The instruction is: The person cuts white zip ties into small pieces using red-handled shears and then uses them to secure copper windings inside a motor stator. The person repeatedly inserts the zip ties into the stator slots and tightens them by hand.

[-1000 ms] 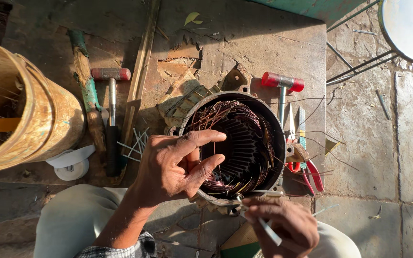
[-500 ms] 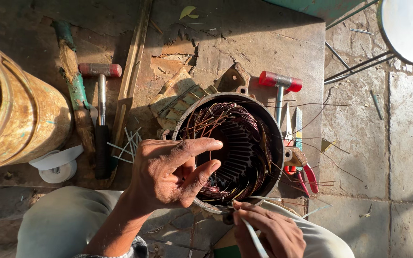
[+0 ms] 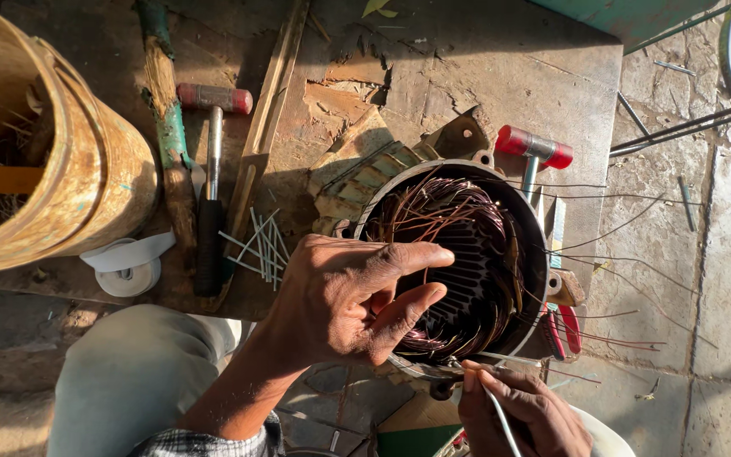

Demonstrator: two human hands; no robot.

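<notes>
Left hand (image 3: 340, 305) lower now, loose grip over stator (image 3: 458, 262) coils.

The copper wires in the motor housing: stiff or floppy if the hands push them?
Probably springy, not floppy: the copper wires hold curved loops inside the motor housing, and loose ends jut straight out sideways. They look thin, so likely easy to bend where the left hand presses.
</notes>
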